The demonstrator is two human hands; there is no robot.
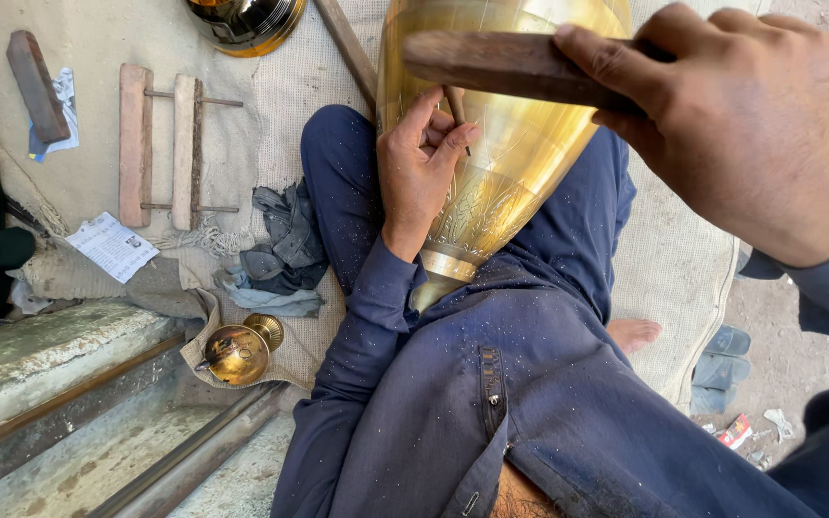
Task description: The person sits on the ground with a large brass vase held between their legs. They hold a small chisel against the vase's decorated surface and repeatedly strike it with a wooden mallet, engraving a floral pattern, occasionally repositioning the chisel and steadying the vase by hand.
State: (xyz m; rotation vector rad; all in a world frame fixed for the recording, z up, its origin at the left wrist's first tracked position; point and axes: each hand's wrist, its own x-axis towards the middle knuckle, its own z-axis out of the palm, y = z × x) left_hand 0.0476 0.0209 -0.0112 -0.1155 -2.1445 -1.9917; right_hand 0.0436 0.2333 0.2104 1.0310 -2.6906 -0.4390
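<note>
A right hand (750,125) clenches a wooden mallet (510,62) close to the camera. Beyond it, left hand (419,168) fingers pinch a thin chisel (458,110) against an engraved brass vase (506,153) lying across the lap; a wooden frame (160,144) rests farther off on the mat.

Floor workshop: engraved brass vase (501,182), mallet (510,62)
</note>
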